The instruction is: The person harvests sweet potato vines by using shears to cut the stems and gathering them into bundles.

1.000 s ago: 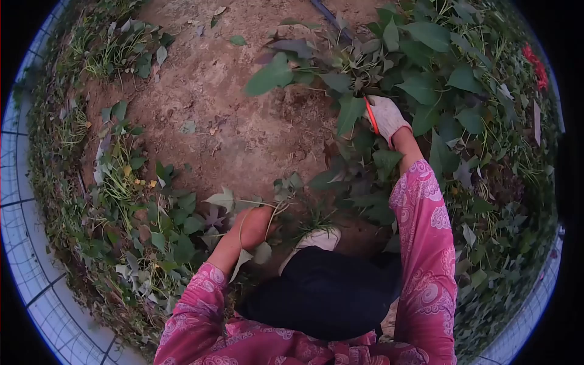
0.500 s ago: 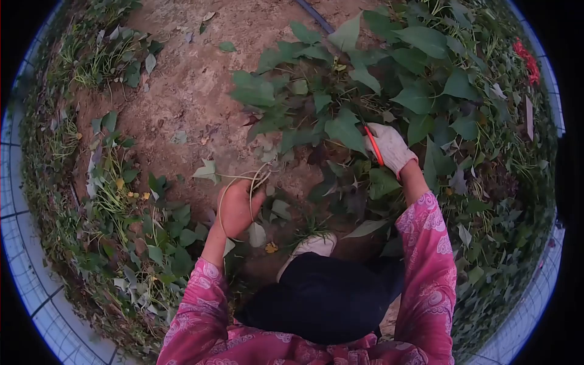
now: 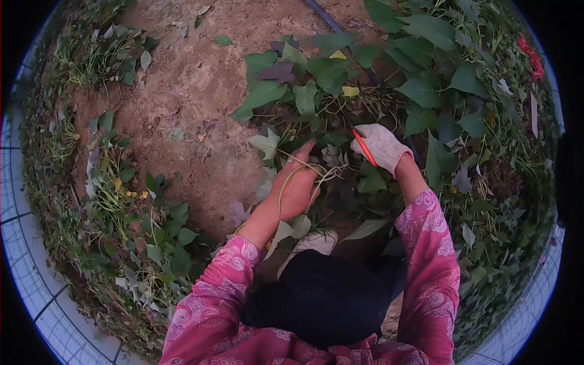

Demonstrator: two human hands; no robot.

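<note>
My bare left hand (image 3: pixel 295 185) holds several long pale vine stems (image 3: pixel 328 173), which loop over its back and wrist. Its fingers reach to the lower edge of a leafy vine clump (image 3: pixel 325 76). A cut-looking leaf (image 3: pixel 265 143) and others dangle from the held stems. In a white work glove, my right hand (image 3: pixel 382 148) is closed around an orange-handled tool (image 3: pixel 364 146). The tool's thin dark tip points up and left into the stems at the clump's base. Most of the grip is hidden by the glove.
Bare brown soil (image 3: pixel 182 85) stretches to the left. A dark hose (image 3: pixel 325 15) runs past the clump. More vines (image 3: pixel 146 243) lie at left, and dense foliage (image 3: pixel 486 201) fills the right. My shoe (image 3: pixel 319 241) rests just below the hands. Something red (image 3: pixel 530 58) sits far right.
My left hand has moved right and up with the vine stems to the clump's edge. The right hand with the orange-handled tool has shifted slightly left. The leaves above have been pushed upward.
</note>
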